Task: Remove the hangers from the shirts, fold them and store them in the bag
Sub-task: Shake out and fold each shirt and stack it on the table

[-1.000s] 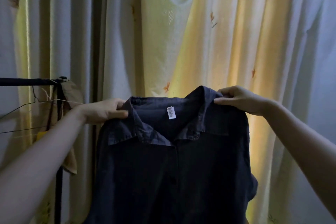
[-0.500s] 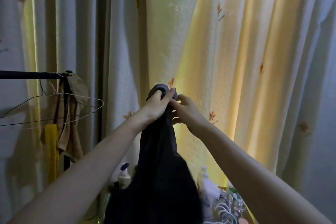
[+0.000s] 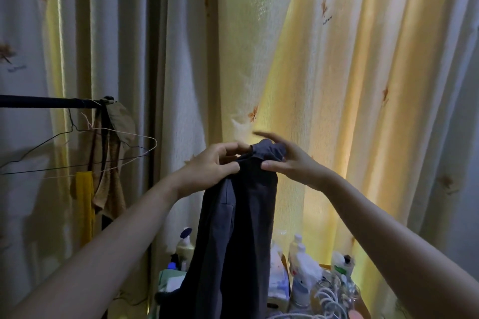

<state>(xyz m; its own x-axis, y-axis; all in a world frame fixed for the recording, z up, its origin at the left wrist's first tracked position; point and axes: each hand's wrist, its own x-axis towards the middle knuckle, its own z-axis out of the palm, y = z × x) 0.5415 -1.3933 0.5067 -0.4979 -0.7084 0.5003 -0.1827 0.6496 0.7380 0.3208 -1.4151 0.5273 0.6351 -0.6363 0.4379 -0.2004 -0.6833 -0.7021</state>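
Navy shirt (image 3: 233,215) hangs doubled; left hand (image 3: 211,167) grips its top, right hand (image 3: 291,162) barely pinches, so layers might slip apart.

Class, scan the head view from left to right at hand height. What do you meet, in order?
thin wire hangers → left hand → dark navy shirt, hanging down from both hands → right hand

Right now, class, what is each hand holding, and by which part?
The left hand pinches the dark blue shirt at its top, by the collar. The right hand touches that top with its thumb; whether it grips cannot be told.
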